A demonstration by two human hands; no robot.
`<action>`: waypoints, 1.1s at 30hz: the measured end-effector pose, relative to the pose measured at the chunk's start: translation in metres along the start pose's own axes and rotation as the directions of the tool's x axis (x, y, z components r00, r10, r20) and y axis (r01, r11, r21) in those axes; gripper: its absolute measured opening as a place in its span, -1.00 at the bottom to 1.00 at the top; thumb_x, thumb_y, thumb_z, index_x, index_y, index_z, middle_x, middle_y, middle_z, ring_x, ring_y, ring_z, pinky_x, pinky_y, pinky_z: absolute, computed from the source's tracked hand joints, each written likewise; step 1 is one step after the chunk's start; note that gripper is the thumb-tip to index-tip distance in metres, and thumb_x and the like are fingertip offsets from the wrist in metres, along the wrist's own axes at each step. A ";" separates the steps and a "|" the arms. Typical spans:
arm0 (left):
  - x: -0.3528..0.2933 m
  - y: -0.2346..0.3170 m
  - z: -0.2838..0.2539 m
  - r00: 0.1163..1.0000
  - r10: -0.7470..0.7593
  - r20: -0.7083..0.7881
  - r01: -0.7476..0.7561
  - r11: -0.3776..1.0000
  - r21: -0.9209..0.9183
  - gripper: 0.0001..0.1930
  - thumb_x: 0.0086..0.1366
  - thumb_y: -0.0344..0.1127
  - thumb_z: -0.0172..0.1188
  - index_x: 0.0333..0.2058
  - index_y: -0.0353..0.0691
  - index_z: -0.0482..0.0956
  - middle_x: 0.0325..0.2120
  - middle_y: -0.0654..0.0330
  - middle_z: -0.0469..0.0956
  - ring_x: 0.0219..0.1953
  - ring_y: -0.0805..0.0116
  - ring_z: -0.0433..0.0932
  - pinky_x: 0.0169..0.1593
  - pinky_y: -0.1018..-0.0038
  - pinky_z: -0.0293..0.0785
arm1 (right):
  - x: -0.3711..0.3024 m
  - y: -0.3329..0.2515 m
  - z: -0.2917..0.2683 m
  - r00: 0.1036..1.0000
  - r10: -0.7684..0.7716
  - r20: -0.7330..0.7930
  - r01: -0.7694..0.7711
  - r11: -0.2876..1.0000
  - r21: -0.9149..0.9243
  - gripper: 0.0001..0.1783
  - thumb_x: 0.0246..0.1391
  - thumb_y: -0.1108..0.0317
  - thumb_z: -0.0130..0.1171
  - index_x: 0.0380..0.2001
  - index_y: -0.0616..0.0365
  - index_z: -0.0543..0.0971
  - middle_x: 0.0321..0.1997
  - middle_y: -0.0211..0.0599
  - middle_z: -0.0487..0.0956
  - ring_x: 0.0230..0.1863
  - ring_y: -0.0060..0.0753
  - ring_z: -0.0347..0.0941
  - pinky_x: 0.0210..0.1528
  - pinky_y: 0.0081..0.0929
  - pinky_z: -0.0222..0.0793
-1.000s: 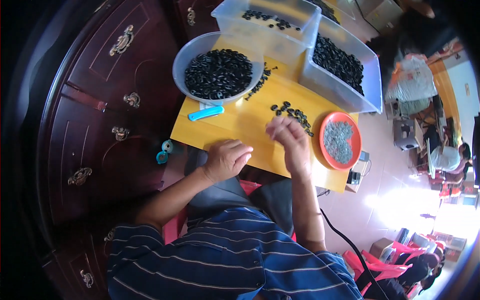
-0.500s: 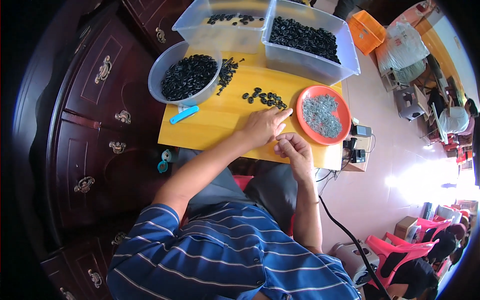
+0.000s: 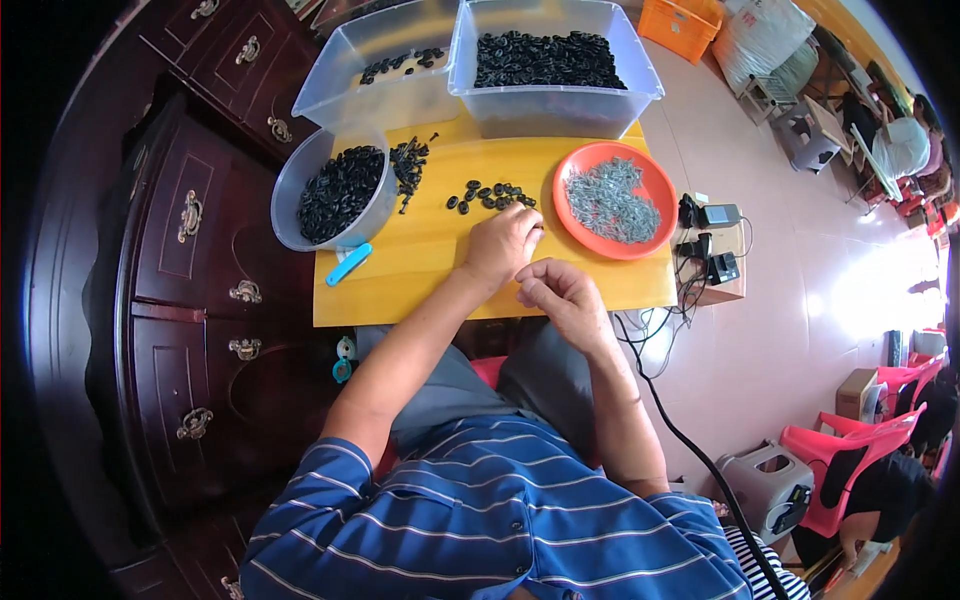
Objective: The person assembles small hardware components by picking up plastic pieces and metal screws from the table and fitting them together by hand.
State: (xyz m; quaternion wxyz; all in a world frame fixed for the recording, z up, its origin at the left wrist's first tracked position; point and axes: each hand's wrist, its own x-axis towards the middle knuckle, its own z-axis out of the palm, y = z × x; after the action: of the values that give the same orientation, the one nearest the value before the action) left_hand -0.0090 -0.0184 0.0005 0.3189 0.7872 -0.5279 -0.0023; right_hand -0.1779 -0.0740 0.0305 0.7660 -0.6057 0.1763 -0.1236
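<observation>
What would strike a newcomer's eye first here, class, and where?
Probably the orange plate of silvery pieces at the right of the yellow table. Next, likely, the black heaps in the fuller clear bin at the far side and the round tub at left. The left hand is beside loose black ovals, the right hand close by.

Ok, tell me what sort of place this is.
Likely a small workshop, perhaps in a home: a yellow table holds a clear bin of small black parts and an orange plate of thin silvery pieces, beside a dark wooden cabinet.
</observation>
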 end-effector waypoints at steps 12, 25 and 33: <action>0.000 -0.002 -0.008 1.000 0.022 0.004 -0.021 0.993 -0.114 -0.84 0.22 -0.38 0.32 -0.27 -0.21 0.53 -0.37 0.16 0.59 -0.36 0.18 0.62 -0.27 0.28 0.54 | 0.002 0.010 0.002 0.988 -0.112 -0.109 0.088 0.976 -0.198 -0.76 0.22 0.33 0.25 -0.12 0.25 0.63 -0.40 -0.36 0.65 -0.37 -0.62 0.55 -0.23 -0.53 0.50; -0.033 0.053 -0.032 0.941 -0.292 0.174 0.280 0.377 -0.883 -0.90 0.41 -0.34 0.25 -0.23 -0.22 0.54 -0.45 0.38 0.52 -0.48 0.65 0.42 -0.39 0.68 0.36 | 0.004 0.005 0.000 0.927 -0.184 -0.327 0.225 0.970 0.092 -0.88 0.29 0.43 0.23 -0.21 0.26 0.54 -0.37 -0.51 0.56 -0.35 -0.74 0.46 -0.27 -0.68 0.41; -0.030 0.060 -0.028 0.941 -0.272 0.199 0.273 0.267 -0.924 -0.88 0.46 -0.31 0.20 -0.22 -0.24 0.56 -0.43 0.38 0.53 -0.48 0.66 0.43 -0.40 0.71 0.34 | 0.001 -0.008 -0.002 0.936 -0.143 -0.320 0.241 0.926 0.290 -0.86 0.35 0.39 0.18 -0.23 0.26 0.53 -0.34 -0.44 0.59 -0.28 -0.68 0.51 -0.16 -0.62 0.49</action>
State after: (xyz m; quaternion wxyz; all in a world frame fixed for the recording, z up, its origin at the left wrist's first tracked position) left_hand -0.0625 0.0063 0.0434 0.7102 0.5320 -0.2841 -0.3631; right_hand -0.1779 -0.0778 0.0375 0.8045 -0.4604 0.2045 -0.3145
